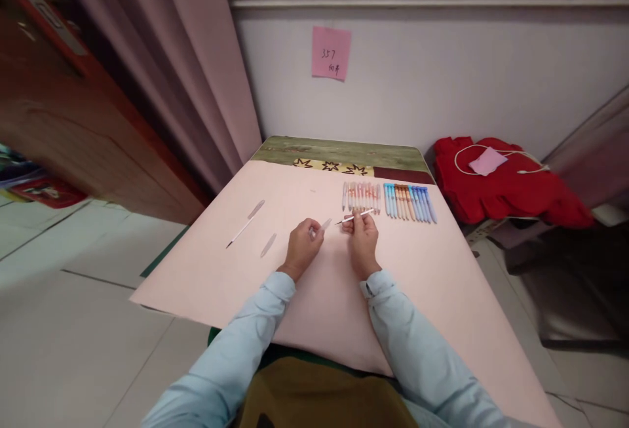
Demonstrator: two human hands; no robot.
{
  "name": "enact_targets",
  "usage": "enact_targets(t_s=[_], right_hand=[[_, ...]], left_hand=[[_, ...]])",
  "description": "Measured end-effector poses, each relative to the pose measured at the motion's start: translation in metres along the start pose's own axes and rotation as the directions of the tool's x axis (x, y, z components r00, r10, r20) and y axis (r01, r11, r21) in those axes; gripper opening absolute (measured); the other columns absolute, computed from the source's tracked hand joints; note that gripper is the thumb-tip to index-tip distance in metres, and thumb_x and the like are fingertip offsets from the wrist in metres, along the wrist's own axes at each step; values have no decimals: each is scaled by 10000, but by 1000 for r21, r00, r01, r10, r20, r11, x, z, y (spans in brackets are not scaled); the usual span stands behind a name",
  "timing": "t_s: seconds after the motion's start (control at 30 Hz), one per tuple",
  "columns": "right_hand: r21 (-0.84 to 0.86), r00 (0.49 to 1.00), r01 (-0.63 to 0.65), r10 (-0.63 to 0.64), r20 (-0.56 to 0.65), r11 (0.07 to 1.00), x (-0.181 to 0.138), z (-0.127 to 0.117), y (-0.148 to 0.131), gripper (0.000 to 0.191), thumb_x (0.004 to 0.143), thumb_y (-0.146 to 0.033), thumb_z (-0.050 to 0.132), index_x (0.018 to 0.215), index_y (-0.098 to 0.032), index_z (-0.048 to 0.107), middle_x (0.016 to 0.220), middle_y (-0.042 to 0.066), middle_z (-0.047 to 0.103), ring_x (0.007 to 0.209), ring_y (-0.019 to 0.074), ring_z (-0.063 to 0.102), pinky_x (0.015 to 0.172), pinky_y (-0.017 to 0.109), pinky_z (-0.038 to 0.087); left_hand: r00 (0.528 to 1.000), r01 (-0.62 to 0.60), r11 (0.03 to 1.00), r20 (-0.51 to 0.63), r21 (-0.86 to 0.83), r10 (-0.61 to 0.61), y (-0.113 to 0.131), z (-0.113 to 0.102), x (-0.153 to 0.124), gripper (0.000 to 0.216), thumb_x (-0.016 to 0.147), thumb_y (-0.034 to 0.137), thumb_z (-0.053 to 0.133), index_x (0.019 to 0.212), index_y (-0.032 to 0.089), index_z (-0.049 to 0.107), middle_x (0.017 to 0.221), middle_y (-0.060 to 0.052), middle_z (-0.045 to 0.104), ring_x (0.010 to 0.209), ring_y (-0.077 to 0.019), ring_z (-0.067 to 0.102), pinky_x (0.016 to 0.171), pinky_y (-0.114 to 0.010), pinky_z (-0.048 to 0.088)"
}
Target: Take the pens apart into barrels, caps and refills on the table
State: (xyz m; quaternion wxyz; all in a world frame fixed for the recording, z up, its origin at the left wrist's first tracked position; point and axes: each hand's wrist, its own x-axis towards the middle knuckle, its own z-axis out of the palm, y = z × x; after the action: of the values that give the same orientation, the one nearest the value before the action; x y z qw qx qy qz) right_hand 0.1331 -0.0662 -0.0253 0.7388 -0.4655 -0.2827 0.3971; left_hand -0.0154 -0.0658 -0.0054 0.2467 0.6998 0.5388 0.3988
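My left hand (303,244) is closed round a small pale pen part (325,223) whose tip sticks out to the right. My right hand (362,234) pinches a thin white pen refill (354,216) that points left and slightly down. Both hands hover over a pink sheet (314,284) covering the table. Just beyond my right hand lies a row of several pens: pinkish ones (361,196) and blue and orange ones (410,202), side by side.
On the sheet to the left lie a refill with a pale cap (244,223) and a loose pale pen barrel (268,244). A red cloth with a white cable (506,185) sits right of the table. A pink note (331,52) hangs on the wall.
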Motion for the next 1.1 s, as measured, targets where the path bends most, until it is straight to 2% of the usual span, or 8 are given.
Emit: enact_targets(t_s=[0.1,0.27,0.4,0.73,0.93,1.1], right_hand=[[14,999,31,-31,-19,999,7,-3,-1,320,868,-499,616,891,-182,584,856,25,679,656,99,613,653,245,523],[-44,997,80,-79,22,996,7,-2,-9,290,888,-469,594,908,-180,585,876,33,673,667,105,605,657,254,519],[-103,993,114,-111,41,988,3,0,-12,265,904,-445,576,925,-181,586,881,35,666,665,110,598,653,261,517],[-106,989,147,-144,42,983,2,-1,-10,259,923,-444,555,898,-186,575,867,28,660,667,106,592,663,252,513],[-118,987,134,-122,105,984,-2,1,-9,251,907,-437,582,901,-187,590,824,18,647,650,107,570,639,251,493],[-210,975,149,-109,193,966,-5,0,-8,268,881,-438,617,828,-177,635,741,4,635,609,106,539,582,236,444]], left_hand=[[993,-108,990,-40,89,112,-7,11,3,23,805,190,584,803,203,566,761,-8,603,669,-147,539,643,-265,408],[973,-219,966,-41,139,226,-12,13,0,38,836,182,576,829,208,549,802,-19,597,699,-155,547,659,-273,413],[969,-236,962,-43,136,244,-11,12,-1,54,844,176,574,825,211,539,791,-15,593,685,-153,542,651,-274,414],[962,-265,954,-27,144,271,-11,11,-2,78,834,152,579,850,217,537,816,-17,598,709,-162,556,661,-284,434],[957,-284,951,-28,122,289,-11,11,-3,77,841,150,583,848,214,541,809,-14,601,683,-150,550,637,-275,431],[964,-259,966,-61,26,260,-14,10,-2,43,845,171,601,840,208,583,809,-18,616,686,-142,559,632,-264,441]])
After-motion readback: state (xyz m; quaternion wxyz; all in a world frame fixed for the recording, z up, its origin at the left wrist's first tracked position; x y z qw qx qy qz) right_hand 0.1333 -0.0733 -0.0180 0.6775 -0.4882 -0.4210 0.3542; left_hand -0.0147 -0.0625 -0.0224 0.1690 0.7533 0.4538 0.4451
